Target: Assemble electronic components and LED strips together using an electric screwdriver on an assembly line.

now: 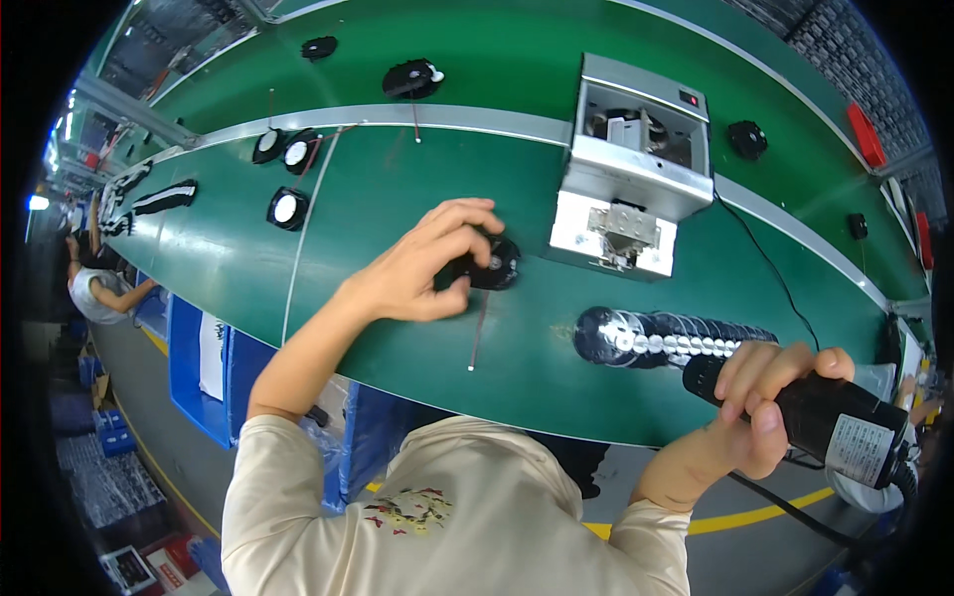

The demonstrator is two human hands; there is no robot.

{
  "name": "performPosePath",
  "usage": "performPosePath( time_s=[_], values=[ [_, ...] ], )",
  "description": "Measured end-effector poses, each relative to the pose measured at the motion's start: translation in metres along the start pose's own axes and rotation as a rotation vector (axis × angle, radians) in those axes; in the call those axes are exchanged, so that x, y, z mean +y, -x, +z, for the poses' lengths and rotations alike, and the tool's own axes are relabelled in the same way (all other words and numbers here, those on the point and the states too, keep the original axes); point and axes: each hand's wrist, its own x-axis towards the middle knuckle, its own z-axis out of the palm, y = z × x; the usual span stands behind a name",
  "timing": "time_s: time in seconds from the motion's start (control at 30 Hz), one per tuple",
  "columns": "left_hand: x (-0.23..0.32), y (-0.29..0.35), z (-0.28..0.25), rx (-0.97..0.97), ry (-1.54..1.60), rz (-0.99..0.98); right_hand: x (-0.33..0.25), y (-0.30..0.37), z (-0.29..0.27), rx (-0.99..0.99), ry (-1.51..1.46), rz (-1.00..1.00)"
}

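My left hand (425,260) is curled over a small round black fan (500,266) on the green bench, fingers and thumb around its left side. From the fan a thin wire (479,333) with a white plug runs toward the near edge. My right hand (770,397) grips a black electric screwdriver (833,422), a corded cylinder with a white label, held slanting over the bench's near right edge. Just beyond its front end lies a row of stacked round black parts (686,338) with silvery centres.
A metal machine (636,159) with a small red light stands at the back right, its cable (780,268) trailing across the bench. Several black fans (288,209) lie to the left, others on the green strip behind. Blue bins (231,382) stand below; another person (99,293) sits far left.
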Motion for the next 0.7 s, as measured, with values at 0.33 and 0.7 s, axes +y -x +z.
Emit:
performPosePath(
  time_s=[0.33, 0.7],
  values=[
    [0.058, -0.013, 0.082, 0.004, 0.113, 0.129, -0.003, -0.001, -0.011, -0.148, -0.034, 0.061],
    [0.055, -0.029, 0.102, -0.106, 0.082, 0.187, -0.008, 0.001, -0.016, -0.156, -0.015, 0.083]
  ],
)
